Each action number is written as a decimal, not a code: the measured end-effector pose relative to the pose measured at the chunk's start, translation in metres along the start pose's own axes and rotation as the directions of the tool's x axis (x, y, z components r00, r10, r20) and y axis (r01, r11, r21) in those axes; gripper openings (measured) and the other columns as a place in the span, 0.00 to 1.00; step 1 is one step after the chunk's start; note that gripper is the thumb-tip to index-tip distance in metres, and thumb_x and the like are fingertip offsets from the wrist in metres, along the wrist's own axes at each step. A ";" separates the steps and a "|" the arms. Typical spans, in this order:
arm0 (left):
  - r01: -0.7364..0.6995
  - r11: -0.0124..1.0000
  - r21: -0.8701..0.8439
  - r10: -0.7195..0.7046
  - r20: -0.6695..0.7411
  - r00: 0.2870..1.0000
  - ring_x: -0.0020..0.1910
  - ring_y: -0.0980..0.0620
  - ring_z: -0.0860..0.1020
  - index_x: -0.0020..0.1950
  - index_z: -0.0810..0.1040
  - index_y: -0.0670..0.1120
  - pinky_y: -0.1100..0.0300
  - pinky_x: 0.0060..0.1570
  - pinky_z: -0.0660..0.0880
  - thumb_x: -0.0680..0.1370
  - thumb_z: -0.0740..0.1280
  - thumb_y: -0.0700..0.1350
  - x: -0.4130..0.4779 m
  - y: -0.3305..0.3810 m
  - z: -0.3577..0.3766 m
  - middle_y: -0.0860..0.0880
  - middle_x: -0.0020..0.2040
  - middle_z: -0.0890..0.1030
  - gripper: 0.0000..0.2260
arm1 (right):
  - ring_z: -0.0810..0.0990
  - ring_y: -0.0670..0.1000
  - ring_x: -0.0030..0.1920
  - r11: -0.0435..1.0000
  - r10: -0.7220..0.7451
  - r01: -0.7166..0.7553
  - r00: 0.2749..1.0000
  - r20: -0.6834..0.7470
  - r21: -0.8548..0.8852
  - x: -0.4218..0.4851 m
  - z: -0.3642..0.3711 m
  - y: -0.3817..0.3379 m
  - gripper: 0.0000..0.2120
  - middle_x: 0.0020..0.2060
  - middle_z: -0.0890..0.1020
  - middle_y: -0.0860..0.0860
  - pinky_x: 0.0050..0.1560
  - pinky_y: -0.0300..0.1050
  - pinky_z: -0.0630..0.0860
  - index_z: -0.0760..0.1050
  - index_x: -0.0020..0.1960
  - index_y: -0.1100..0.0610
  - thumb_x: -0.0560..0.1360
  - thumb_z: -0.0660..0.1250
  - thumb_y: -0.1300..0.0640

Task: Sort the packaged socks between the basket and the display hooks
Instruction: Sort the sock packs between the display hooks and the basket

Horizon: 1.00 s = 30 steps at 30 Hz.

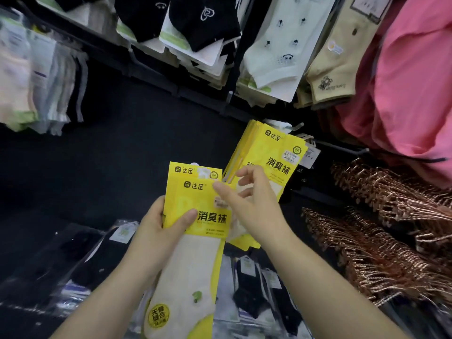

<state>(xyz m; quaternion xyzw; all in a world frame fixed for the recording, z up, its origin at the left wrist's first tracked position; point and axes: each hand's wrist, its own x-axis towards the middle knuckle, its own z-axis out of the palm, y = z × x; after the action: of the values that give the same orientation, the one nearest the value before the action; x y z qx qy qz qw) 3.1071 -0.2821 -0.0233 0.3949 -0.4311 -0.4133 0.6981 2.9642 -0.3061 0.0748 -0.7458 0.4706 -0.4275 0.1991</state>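
Left hand (159, 226): I log it clasping a stack of yellow sock packets (195, 199) by the left edge, thumb across the front. Right hand (247, 199): thumb at the stack's upper right corner, fingers curled; whether it grasps, I cannot tell. Hanging yellow packets (271, 152): just behind, up and right of the stack

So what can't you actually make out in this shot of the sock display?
All in the head view:
Hook holding the hanging yellow packs: hidden behind them.
How many held yellow packs the left hand grips: they overlap, at least two.
Whether the right hand pinches anything: its fingers are blurred.
Print on the dark packets below: blurred, partly behind the arms.
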 end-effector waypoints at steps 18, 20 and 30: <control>-0.071 0.995 -0.068 0.067 -0.058 0.996 0.46 0.55 0.84 0.49 0.78 0.56 0.58 0.44 0.77 0.70 0.66 0.55 0.010 -0.006 -0.012 0.53 0.48 0.85 0.09 | 0.77 0.45 0.41 0.926 0.172 -0.052 0.940 -0.296 0.375 0.023 -0.065 0.006 0.07 0.50 0.83 0.45 0.34 0.32 0.75 0.83 0.42 0.47 0.75 0.67 0.54; -0.097 0.995 0.014 0.098 -0.087 0.991 0.45 0.58 0.83 0.50 0.77 0.55 0.58 0.44 0.75 0.70 0.65 0.56 0.012 -0.004 -0.019 0.57 0.47 0.85 0.11 | 0.77 0.47 0.40 0.924 0.179 -0.029 0.914 -0.365 0.381 0.032 -0.075 0.001 0.09 0.44 0.83 0.45 0.35 0.37 0.75 0.84 0.38 0.47 0.74 0.68 0.55; -0.046 0.986 0.161 0.063 -0.102 0.993 0.41 0.62 0.82 0.50 0.76 0.56 0.59 0.40 0.74 0.76 0.65 0.53 0.011 -0.001 -0.026 0.62 0.44 0.84 0.05 | 0.78 0.45 0.31 0.963 0.110 0.007 0.902 -0.418 0.268 0.091 -0.085 -0.012 0.11 0.31 0.81 0.47 0.30 0.39 0.74 0.80 0.36 0.51 0.74 0.67 0.62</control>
<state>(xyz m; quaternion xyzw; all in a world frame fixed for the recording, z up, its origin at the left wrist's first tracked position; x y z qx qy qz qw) 3.1344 -0.2875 -0.0295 0.4587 -0.4351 -0.3368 0.6977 2.9184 -0.3710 0.1716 -0.5877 0.4616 -0.6339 0.1991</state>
